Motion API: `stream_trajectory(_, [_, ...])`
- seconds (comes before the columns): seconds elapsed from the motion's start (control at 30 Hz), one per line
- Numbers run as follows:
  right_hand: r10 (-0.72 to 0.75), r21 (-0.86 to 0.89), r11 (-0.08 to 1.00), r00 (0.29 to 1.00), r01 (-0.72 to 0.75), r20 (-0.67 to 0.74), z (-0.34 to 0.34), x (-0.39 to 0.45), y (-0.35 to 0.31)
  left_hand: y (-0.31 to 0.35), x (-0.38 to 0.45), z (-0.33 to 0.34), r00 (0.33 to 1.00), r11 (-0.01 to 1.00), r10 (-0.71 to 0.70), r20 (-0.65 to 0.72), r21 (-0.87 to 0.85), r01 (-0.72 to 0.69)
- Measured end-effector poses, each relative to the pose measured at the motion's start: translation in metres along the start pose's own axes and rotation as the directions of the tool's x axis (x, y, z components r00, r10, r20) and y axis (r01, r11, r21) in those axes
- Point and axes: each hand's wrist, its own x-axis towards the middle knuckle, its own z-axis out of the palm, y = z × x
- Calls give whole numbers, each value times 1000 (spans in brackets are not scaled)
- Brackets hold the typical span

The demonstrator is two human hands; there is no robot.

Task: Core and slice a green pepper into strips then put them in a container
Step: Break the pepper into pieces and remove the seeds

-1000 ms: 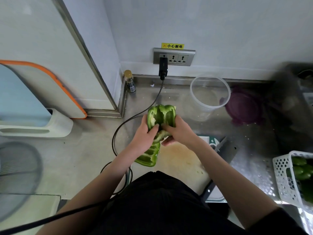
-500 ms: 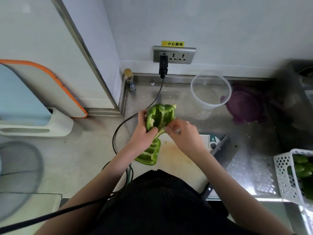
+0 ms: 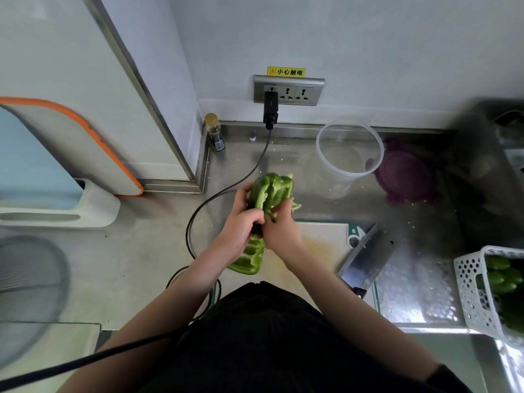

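1. Both hands meet on the green pepper [image 3: 270,191], held in the air above the far edge of the cutting board [image 3: 326,236]. The left hand [image 3: 241,231] wraps its fingers round the pepper's left wall; the right hand [image 3: 279,232] curls in against the opened inside, pinching at the pale core [image 3: 293,204] that shows at the pepper's right side.
2. A second pepper half [image 3: 248,258] lies below the left wrist at the board's left edge.
3. The pepper looks light, with stiff but brittle walls and a waxy, slippery skin; I judge the sure hold is round the outer wall, thumb on the cut rim, since squeezing hard would crack it.
4. Compared with half a second ago, the right hand has closed back in against the pepper and the pale core now sticks out to the right; the pepper has turned slightly.
5. The clear container [image 3: 350,150] stands empty beyond, and the cleaver [image 3: 368,256] rests on the board's right side.
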Motion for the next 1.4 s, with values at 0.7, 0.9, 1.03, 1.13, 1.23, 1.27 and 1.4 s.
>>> stream_trajectory(0.7, [-362, -308, 911, 887, 273, -285, -42, 17, 10, 3, 10, -10, 979, 983, -170, -114, -89, 161])
stream_trajectory(0.9, [-273, -334, 908, 962, 254, -9, -32, 36, 1, -2, 4, -4, 990, 993, -115, -79, 7, 116])
stream_trajectory(1.03, [-301, -209, 930, 953, 302, 38, -33, 36, 5, -4, 2, -11, 988, 981, -101, -113, 153, 118])
stream_trajectory(1.13, [-305, -109, 942, 945, 317, 116, -43, 36, 8, -3, 6, -21, 987, 946, -74, -144, 303, 115])
stream_trajectory(1.23, [-86, 353, 936, 966, -6, 246, -52, 31, 17, 0, 16, -26, 982, 946, -104, -155, 288, 146])
stream_trajectory(1.27, [-40, 453, 885, 952, -107, 302, -53, 29, 21, 3, 17, -26, 984, 943, -112, -141, 297, 150])
stream_trajectory(1.4, [-40, 375, 925, 964, -64, 264, -48, 26, 23, 6, 20, -22, 995, 953, -84, -53, 287, 95])
